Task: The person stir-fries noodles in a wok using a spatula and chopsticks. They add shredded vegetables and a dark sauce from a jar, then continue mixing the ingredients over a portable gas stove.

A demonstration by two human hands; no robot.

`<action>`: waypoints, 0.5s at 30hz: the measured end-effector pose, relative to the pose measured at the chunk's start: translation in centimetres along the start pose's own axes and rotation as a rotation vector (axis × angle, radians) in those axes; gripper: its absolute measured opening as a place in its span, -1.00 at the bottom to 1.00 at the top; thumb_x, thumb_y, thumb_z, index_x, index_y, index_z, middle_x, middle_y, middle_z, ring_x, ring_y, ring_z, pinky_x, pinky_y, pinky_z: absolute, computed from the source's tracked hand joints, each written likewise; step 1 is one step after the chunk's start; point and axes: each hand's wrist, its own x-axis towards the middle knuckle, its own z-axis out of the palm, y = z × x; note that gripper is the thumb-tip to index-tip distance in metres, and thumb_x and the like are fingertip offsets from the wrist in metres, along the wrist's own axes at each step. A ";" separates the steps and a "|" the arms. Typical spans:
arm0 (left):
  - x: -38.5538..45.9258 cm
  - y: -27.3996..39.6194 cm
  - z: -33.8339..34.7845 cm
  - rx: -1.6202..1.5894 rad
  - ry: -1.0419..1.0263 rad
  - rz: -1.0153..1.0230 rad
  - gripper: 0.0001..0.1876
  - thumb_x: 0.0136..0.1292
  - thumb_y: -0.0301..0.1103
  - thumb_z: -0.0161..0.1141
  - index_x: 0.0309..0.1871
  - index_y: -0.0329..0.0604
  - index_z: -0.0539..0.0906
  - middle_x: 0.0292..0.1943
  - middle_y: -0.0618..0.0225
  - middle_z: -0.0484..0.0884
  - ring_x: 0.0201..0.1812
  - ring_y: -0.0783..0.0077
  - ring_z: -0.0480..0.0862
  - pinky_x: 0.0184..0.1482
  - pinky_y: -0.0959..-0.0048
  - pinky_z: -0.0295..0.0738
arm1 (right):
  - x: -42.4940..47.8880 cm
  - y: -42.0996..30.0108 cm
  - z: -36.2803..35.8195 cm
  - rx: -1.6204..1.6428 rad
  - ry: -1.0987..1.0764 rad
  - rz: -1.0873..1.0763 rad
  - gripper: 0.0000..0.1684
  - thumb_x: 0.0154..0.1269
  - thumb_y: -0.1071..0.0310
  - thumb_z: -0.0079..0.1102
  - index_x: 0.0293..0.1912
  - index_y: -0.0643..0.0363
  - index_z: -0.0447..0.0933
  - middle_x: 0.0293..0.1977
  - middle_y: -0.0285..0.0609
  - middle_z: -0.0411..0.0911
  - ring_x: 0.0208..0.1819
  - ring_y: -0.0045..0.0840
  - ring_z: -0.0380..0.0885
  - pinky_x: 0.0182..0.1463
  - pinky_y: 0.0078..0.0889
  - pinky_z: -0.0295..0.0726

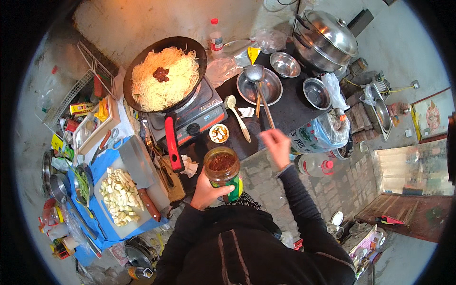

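My left hand [210, 190] holds an open glass jar [221, 165] of dark red sauce, with a green label, in front of my body. My right hand [277, 146], slightly blurred, is at the handle end of a metal ladle [254, 73], whose bowl lies over a steel basin [245, 89]. Whether my fingers are closed on the handle I cannot tell. A black wok [200, 64] with a red handle stands on a portable gas stove [210, 103]. It holds pale noodles [174, 82] with a dollop of dark red sauce [161, 74] on top.
Between stove and basin lie a pale spoon [239, 117] and a small bowl [219, 133]. To the left, a cleaver [149, 205] lies beside diced pale vegetable [121, 196] on a cutting board. Steel bowls [316, 93] and a steamer pot [320, 42] stand right. A bag [310, 131] stands by the table edge.
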 end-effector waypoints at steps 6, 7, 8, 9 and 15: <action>-3.0 -3.2 -3.1 0.141 0.113 -0.007 -0.25 -0.17 -0.47 0.42 0.16 -0.29 0.29 0.03 0.24 0.52 0.08 0.43 0.50 0.18 0.40 0.32 | -0.5 3.6 8.7 -0.403 -0.322 -0.312 -0.08 -0.14 0.18 0.49 0.16 0.29 0.22 0.09 0.12 0.33 0.11 -0.04 0.34 0.17 -0.18 0.36; -3.4 -3.4 -3.3 0.171 0.136 -0.010 -0.25 -0.17 -0.46 0.43 0.16 -0.29 0.30 0.03 0.24 0.52 0.08 0.43 0.50 0.18 0.40 0.32 | 0.2 3.9 9.9 -0.445 -0.359 -0.320 0.00 -0.20 0.14 0.52 0.17 0.29 0.17 0.15 0.13 0.26 0.12 -0.03 0.31 0.17 -0.16 0.35; -3.7 -3.4 -3.5 0.209 0.147 0.013 -0.26 -0.16 -0.42 0.44 0.14 -0.30 0.30 0.02 0.24 0.52 0.07 0.43 0.51 0.17 0.40 0.33 | 0.9 4.7 11.2 -0.525 -0.342 -0.335 0.03 -0.23 0.10 0.53 0.17 0.29 0.17 0.16 0.14 0.24 0.13 -0.03 0.29 0.17 -0.15 0.35; -4.0 -3.4 -3.6 0.180 0.162 0.012 -0.26 -0.16 -0.41 0.45 0.13 -0.31 0.30 0.02 0.23 0.52 0.07 0.43 0.51 0.16 0.40 0.34 | 1.4 5.8 12.5 -0.604 -0.327 -0.352 0.06 -0.27 0.06 0.54 0.17 0.29 0.16 0.18 0.15 0.21 0.14 -0.03 0.27 0.16 -0.13 0.34; -4.9 -3.2 -4.3 0.187 0.237 0.044 -0.25 -0.17 -0.38 0.48 0.11 -0.33 0.31 0.00 0.23 0.51 0.06 0.42 0.50 0.14 0.40 0.35 | 2.5 6.8 14.6 -0.723 -0.337 -0.331 -0.13 -0.29 0.16 0.51 0.03 0.19 0.27 -0.05 -0.10 0.39 0.01 -0.19 0.36 -0.05 -0.12 0.38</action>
